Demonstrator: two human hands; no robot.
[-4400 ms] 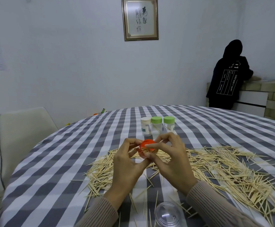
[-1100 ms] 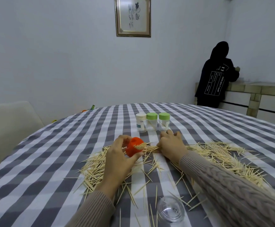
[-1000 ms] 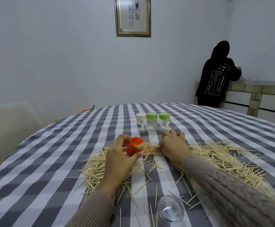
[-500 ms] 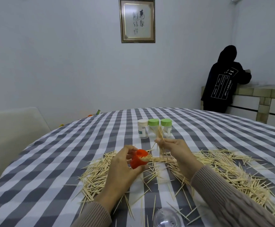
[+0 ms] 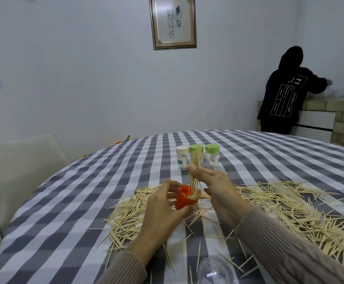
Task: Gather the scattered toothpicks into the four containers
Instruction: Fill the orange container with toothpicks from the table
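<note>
Left hand [image 5: 162,210]: grips orange container [image 5: 182,199], partly hidden.
Right hand [image 5: 218,193]: pinches toothpick bundle [image 5: 195,171].
Clear lid [image 5: 215,272]: cut off, near edge.

You face a matt checked cloth [image 5: 85,191] strewn with pale wooden toothpicks [image 5: 289,212]; at twelve o'clock stand clear plastic jars [image 5: 196,158], and smooth orange plastic [image 5: 182,201] sits in your hand.
</note>
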